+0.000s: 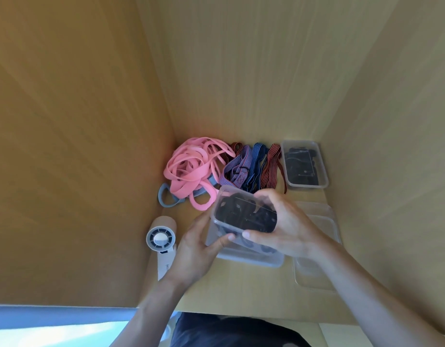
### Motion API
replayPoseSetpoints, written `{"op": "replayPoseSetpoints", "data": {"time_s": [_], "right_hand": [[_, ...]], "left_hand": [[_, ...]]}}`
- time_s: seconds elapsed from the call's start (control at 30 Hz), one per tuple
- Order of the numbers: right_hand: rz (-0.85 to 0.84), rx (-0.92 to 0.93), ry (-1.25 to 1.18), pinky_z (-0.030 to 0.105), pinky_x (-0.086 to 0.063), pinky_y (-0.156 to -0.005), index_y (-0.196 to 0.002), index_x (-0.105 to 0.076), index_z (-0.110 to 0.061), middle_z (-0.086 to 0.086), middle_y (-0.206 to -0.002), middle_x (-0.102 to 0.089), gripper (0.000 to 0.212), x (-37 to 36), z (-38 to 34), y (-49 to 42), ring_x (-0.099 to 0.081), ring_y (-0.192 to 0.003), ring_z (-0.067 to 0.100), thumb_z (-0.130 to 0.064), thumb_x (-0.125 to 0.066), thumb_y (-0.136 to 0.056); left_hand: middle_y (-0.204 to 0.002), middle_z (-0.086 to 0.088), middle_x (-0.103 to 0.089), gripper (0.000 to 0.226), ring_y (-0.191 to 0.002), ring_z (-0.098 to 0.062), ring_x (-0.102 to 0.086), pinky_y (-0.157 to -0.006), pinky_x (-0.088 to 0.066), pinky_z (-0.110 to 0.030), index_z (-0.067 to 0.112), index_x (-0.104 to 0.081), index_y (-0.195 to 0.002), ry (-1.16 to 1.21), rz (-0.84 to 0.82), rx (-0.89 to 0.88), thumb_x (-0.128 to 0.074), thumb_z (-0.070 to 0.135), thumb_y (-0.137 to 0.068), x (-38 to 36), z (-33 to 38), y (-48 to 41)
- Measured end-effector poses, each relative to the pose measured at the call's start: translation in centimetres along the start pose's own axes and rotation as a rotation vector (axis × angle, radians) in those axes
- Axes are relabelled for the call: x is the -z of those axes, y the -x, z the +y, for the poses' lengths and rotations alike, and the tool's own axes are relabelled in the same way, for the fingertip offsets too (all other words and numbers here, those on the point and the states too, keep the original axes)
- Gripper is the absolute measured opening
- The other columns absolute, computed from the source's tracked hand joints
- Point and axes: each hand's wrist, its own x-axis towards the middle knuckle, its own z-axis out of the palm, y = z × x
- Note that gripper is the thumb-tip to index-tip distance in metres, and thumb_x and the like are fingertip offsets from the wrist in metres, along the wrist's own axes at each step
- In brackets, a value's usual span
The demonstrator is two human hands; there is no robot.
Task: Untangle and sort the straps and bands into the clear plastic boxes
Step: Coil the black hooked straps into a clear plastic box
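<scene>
bands [191, 169] back-left | straps [251, 166] beside, right | far box [307, 184] back-right | near box [220, 196] front | fan [160, 238] front-left

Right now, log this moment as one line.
hands: left hand and right hand both grip clear box | contents: black straps | unsorted: pink bands, striped straps | far box: dark straps

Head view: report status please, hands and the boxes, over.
Left hand and right hand both grip clear box holding black straps. Pink bands, striped straps lie unsorted behind it. Small fan beside left hand, not blocking.
</scene>
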Motion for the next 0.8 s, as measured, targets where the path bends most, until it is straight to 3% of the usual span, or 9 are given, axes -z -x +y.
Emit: {"op": "replayPoseSetpoints", "data": {"time_s": [0.2, 0.3, 0.37, 0.53, 0.6, 0.7, 0.8], "right_hand": [[-0.005, -0.026, -0.034, 0.035, -0.051, -0.095, -0.120, -0.049, -0.041, -0.021, -0.119, -0.058, 0.071, 0.0, -0.2, 0.1, -0.055, -0.114, -0.001, -0.071, -0.077, -0.062], [-0.018, -0.033, -0.094, 0.036, -0.051, -0.096, -0.121, -0.051, -0.040, -0.020, -0.119, -0.060, 0.072, 0.3, -0.6, 0.0, -0.057, -0.113, 0.000, -0.075, -0.075, -0.062], [-0.047, -0.030, -0.167, 0.037, -0.052, -0.097, -0.122, -0.052, -0.041, -0.017, -0.122, -0.061, 0.069, 0.7, -0.9, -0.1, -0.059, -0.113, 0.000, -0.073, -0.076, -0.065], [-0.207, 0.023, -0.288, 0.039, -0.044, -0.109, -0.142, -0.044, -0.041, -0.021, -0.141, -0.049, 0.072, 2.9, -1.2, 0.9, -0.048, -0.130, -0.002, -0.061, -0.072, -0.079], [-0.206, 0.056, -0.296, 0.036, -0.037, -0.114, -0.146, -0.040, -0.045, -0.026, -0.149, -0.038, 0.073, 3.3, -1.4, 1.6, -0.038, -0.137, -0.006, -0.057, -0.072, -0.081], [-0.068, 0.112, -0.238, 0.039, -0.032, -0.117, -0.144, -0.043, -0.051, -0.031, -0.156, -0.023, 0.079, 3.0, -2.1, 2.3, -0.026, -0.144, -0.006, -0.059, -0.078, -0.074], [0.015, 0.140, -0.110, 0.041, -0.029, -0.119, -0.146, -0.040, -0.050, -0.036, -0.157, -0.018, 0.089, 2.5, -2.6, 2.7, -0.020, -0.147, -0.005, -0.053, -0.085, -0.070]], "left_hand": [[-0.128, 0.019, -0.064, 0.044, -0.127, -0.008, -0.054, -0.107, -0.044, -0.038, 0.042, -0.060, -0.128, -0.012, 0.029, 0.001, -0.069, 0.051, -0.086, 0.1, 0.2, 0.0], [-0.127, 0.020, -0.065, 0.035, -0.126, -0.008, -0.054, -0.106, -0.044, -0.031, 0.042, -0.061, -0.127, -0.009, 0.045, -0.036, -0.069, 0.043, -0.093, 0.5, 1.0, -0.2], [-0.125, 0.018, -0.067, 0.033, -0.125, -0.009, -0.056, -0.104, -0.044, -0.028, 0.032, -0.064, -0.127, 0.006, 0.045, -0.053, -0.066, 0.038, -0.094, 0.7, 1.8, -0.5], [-0.111, 0.004, -0.072, 0.038, -0.106, -0.012, -0.065, -0.093, -0.049, -0.027, 0.024, -0.069, -0.120, 0.159, 0.119, -0.045, -0.056, 0.048, -0.094, 1.0, 2.9, -1.6], [-0.107, 0.001, -0.073, 0.039, -0.103, -0.011, -0.065, -0.094, -0.050, -0.031, 0.023, -0.071, -0.117, 0.211, 0.159, -0.014, -0.054, 0.049, -0.094, 0.9, 2.9, -2.2], [-0.117, 0.001, -0.073, 0.046, -0.115, -0.021, -0.066, -0.104, -0.049, -0.047, 0.020, -0.068, -0.127, 0.277, 0.173, 0.034, -0.052, 0.051, -0.097, 0.4, 3.0, -2.8], [-0.120, -0.003, -0.073, 0.047, -0.116, -0.026, -0.066, -0.104, -0.049, -0.053, 0.022, -0.068, -0.128, 0.341, 0.176, 0.078, -0.053, 0.054, -0.097, -0.1, 3.4, -3.0]]}}
